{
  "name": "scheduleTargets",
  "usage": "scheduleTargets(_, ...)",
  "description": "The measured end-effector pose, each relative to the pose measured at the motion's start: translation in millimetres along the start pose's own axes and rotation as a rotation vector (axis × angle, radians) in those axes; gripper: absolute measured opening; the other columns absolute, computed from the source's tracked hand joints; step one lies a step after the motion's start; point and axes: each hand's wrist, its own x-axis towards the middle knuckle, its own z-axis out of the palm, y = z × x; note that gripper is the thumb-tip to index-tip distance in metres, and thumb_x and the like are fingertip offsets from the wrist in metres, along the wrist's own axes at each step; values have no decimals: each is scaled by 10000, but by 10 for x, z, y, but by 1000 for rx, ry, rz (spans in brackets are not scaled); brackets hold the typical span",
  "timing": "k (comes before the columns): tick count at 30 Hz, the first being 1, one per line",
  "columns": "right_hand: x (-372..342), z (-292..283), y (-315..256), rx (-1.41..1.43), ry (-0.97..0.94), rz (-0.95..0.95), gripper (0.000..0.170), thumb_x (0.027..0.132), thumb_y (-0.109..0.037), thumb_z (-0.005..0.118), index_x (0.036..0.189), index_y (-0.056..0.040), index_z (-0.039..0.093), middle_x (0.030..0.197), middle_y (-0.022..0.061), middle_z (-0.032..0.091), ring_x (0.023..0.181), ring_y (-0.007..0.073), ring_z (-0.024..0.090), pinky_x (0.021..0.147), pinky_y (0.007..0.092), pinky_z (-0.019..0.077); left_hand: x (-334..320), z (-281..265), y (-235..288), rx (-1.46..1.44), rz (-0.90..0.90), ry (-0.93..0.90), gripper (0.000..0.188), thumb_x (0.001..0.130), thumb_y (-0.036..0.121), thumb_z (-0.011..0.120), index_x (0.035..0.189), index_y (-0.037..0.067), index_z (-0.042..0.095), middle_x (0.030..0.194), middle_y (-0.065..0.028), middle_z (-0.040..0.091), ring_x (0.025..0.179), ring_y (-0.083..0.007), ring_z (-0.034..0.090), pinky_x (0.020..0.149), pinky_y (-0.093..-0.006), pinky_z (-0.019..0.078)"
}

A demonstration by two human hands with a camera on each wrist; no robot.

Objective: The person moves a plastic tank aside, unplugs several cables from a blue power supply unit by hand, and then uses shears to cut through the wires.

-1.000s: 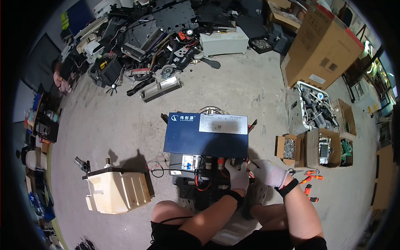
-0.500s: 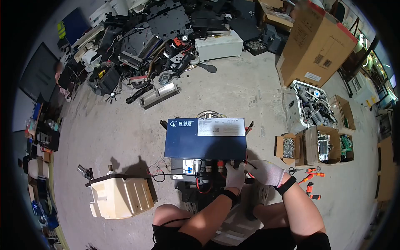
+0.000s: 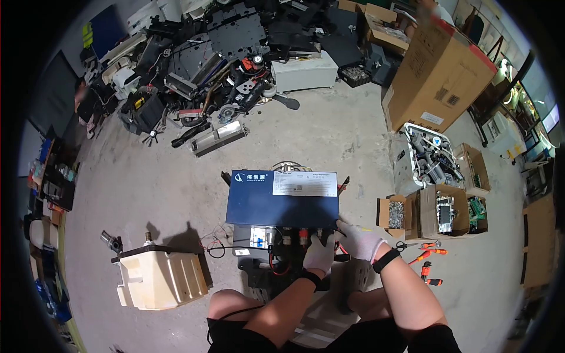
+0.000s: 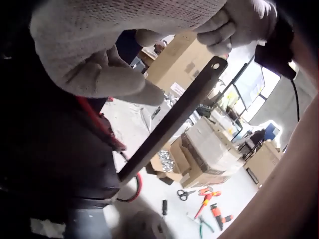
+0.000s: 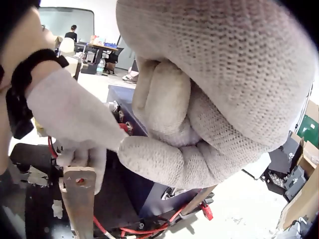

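A blue box with a white label [image 3: 282, 200] lies over black equipment with connectors and red cables. My left gloved hand [image 3: 319, 256] is at the connectors below the box's front edge. In the left wrist view that hand [image 4: 114, 50] has loosely extended fingers, beside a dark metal bar with a hole [image 4: 174, 114]. My right gloved hand [image 3: 360, 241] is at the box's front right corner. Its fingers are curled in the right wrist view [image 5: 214, 79], close to the left hand [image 5: 75, 114]; whether they hold anything is hidden.
A cream plastic tank [image 3: 162, 279] stands on the floor at left. At right are scissors [image 3: 401, 246], red-orange hand tools [image 3: 421, 257], a carton of small metal parts [image 3: 395, 215] and a white bin of parts [image 3: 432, 159]. Mixed parts are piled at the back.
The head view has shifted, so the box appears slightly further left. My right hand's fingertips have moved up closer to the box's front right corner. My left hand stays near the connectors.
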Motion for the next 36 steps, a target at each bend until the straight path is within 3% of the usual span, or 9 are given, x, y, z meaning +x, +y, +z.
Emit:
scheduleTargets(7,187,113,-27,-55,-38,78,580,937,-178,515,1485,-23,400,1231,310,615,1111,432,626,948,467,489,2,-209,113,-126,9,88,490,967,349,572,1238,-50,483,905,-253,710,875,-435,695,793,-485,545)
scheduleTargets(10,256,192,-23,-105,16,48,572,956,-187,503,1499,-41,397,1171,304,637,1061,437,637,920,472,497,114,-233,50,-615,-274,-298,426,971,309,566,1197,-49,520,910,-254,705,874,-432,689,807,-462,540)
scheduleTargets(13,317,137,-135,-123,-6,89,547,972,-200,486,1492,-48,413,1103,297,661,994,441,655,877,484,511,6,-113,97,-424,-4,141,321,1006,339,513,1101,41,584,753,-177,691,587,-254,700,517,-364,549)
scheduleTargets(17,396,239,-189,-183,-10,133,558,960,-220,469,1481,-28,419,1078,296,666,970,441,662,863,496,518,-66,-251,201,-613,-145,-6,358,1021,318,508,1144,-11,578,930,-209,703,822,-346,711,725,-411,565)
scheduleTargets(20,405,259,-268,-201,-13,184,561,956,-234,477,1472,-19,425,1055,298,670,959,447,662,857,507,518,176,-97,33,-704,-237,-168,294,1042,330,454,1126,78,580,884,-178,710,590,-256,698,502,-374,543)
scheduleTargets(23,369,192,-307,-195,-55,181,594,963,-262,461,1489,2,376,1080,296,668,1003,446,655,887,508,511,431,307,-92,-378,-55,211,370,1047,343,426,1165,33,592,955,-206,707,747,-351,709,622,-451,562)
scheduleTargets(30,364,252,-211,-141,-62,209,637,946,-267,455,1538,-64,339,1139,289,659,1015,454,650,903,507,504,190,32,90,-805,-334,-14,497,1044,426,387,1039,3,648,893,-177,723,641,-296,710,516,-405,556)
scheduleTargets(33,348,226,-182,-126,-48,191,593,952,-223,451,1530,-109,385,1095,316,654,994,466,644,918,501,498,173,245,50,-481,-94,340,430,1034,422,444,1051,34,629,909,-188,718,659,-312,713,482,-395,543)
scheduleTargets(36,331,225,-156,-148,-47,171,600,955,-216,441,1540,-108,363,1073,318,658,978,470,645,914,506,498,408,560,-273,-536,-57,293,432,1024,446,469,1026,45,626,861,-172,712,623,-284,706,470,-380,536)
